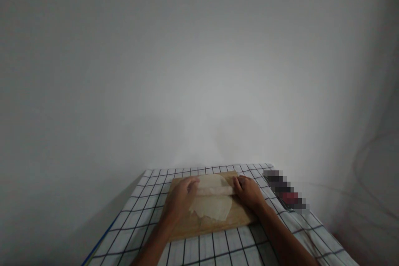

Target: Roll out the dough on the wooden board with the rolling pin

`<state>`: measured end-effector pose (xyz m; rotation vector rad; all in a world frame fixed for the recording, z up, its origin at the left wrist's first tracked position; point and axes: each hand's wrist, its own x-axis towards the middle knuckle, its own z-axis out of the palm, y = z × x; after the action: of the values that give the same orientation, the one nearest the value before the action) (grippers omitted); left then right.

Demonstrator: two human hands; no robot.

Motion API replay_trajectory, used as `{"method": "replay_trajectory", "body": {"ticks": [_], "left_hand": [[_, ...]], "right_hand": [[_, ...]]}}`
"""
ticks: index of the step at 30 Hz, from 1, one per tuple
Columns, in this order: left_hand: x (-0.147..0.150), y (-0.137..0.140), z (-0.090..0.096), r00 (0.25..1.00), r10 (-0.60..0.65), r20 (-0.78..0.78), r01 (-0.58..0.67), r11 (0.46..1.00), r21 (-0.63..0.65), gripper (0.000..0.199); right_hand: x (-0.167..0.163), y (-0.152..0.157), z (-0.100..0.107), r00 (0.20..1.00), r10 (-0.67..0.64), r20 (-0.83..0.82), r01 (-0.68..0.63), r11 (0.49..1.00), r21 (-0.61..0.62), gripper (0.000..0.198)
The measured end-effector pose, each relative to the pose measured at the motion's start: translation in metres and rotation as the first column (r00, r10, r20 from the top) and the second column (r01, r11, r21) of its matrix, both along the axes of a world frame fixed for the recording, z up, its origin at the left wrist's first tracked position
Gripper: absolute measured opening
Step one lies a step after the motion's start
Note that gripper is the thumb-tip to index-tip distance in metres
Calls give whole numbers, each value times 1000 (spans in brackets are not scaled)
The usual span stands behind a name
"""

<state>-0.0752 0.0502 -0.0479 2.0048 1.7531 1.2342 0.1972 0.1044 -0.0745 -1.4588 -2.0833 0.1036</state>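
Observation:
A thin pale sheet of dough with an uneven near edge lies on a wooden board. Across the dough, from left to right, runs a light-coloured rolling pin. Its left end is in my left hand, whose fingers are curled over it. My right hand is closed around the other end. Both hands hide the tips of the pin. Dough shows on the far side of the pin as well as on the near side.
The board rests on a table covered with a white cloth checked with dark lines. At the table's right edge is a blurred-out dark and red item. A pale wall stands right behind the table. Thin cables hang at the right.

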Motion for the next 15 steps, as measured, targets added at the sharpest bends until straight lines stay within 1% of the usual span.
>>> {"method": "replay_trajectory", "body": {"ticks": [3,6,11,15], "left_hand": [[0,-5,-2,998,-8,-56,8,1000,-13,35],[6,-9,2,996,-30,-89,27,999,-38,31],[10,-12,5,993,-48,-106,47,999,-12,31],[9,-13,5,996,-36,-82,34,999,-26,34]], "right_hand": [[0,-4,0,999,-20,30,21,1000,-17,51],[1,-11,-2,997,26,68,-27,999,23,44],[8,-19,-7,1000,14,15,-15,998,64,38],[17,-21,-3,997,82,0,-82,996,28,38]]}}
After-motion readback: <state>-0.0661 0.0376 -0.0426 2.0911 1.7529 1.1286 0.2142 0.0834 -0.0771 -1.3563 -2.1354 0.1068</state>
